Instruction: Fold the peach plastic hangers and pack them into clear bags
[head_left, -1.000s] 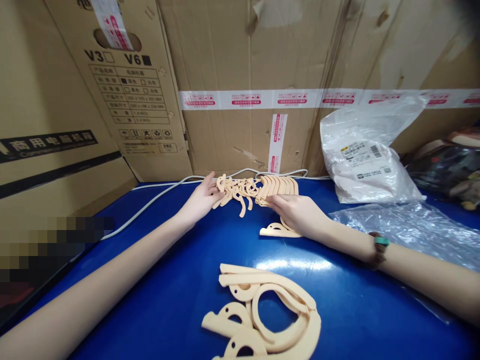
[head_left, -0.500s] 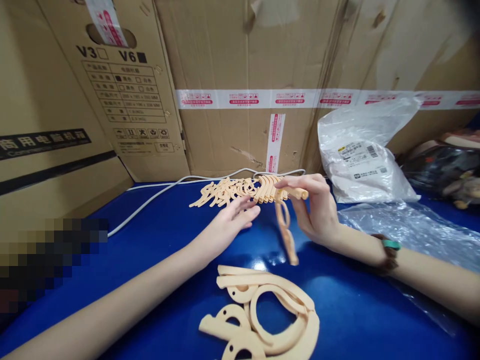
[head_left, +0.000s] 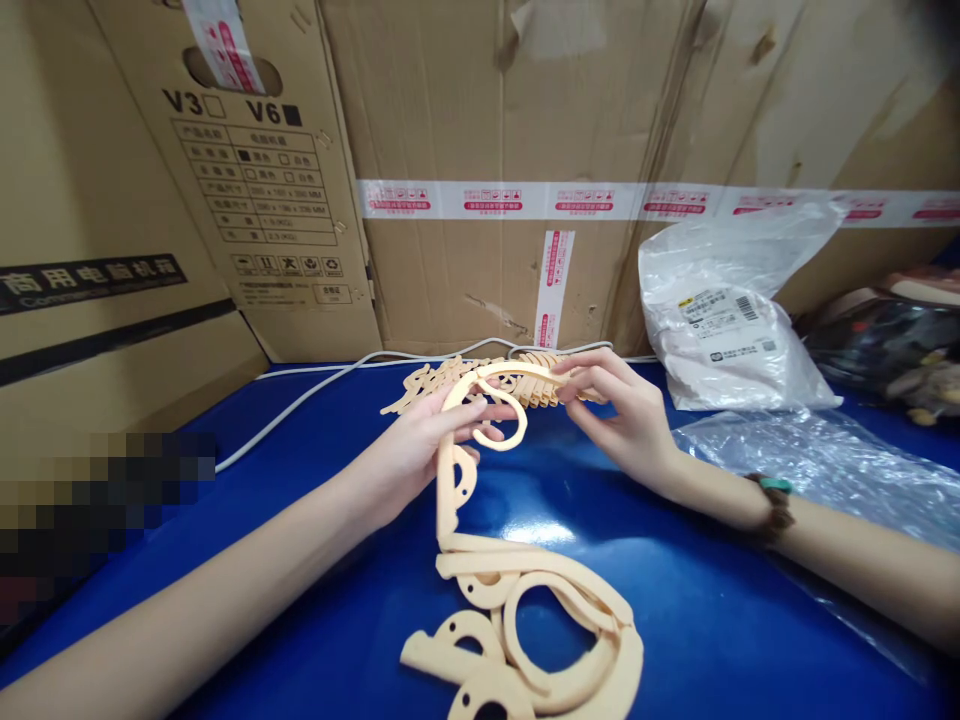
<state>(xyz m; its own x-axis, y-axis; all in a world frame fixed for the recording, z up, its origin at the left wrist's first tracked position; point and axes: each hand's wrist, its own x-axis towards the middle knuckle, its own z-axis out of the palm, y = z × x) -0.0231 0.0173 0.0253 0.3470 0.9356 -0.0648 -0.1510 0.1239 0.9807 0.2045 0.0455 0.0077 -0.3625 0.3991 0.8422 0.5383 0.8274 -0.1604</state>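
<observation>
A beige plastic folding hanger [head_left: 445, 490] is spread into a bent shape between my hands, its curved hook [head_left: 519, 430] hanging down in the middle. My left hand [head_left: 416, 435] grips it near the middle bend, thumb on top. At the far right end of its arm, my right hand [head_left: 626, 415] pinches it between thumb and fingers. The hanger's lower left end comes down beside several similar beige folding hangers [head_left: 631, 660] lying on the blue table in front of me. Whether that end touches them I cannot tell.
Behind my hands lie a loose pile of small beige pieces [head_left: 424, 385] and a neat row of beige parts [head_left: 536, 392]. A white cable [head_left: 300, 410] runs behind them. Cardboard boxes [head_left: 465, 270] wall the back and left. A white plastic bag [head_left: 727, 330] and clear wrap [head_left: 840, 470] are at right.
The hanger has come from my right hand, where it dangled partly folded, to between both hands and is now spread out. My left hand has closed on it and shifted left.
</observation>
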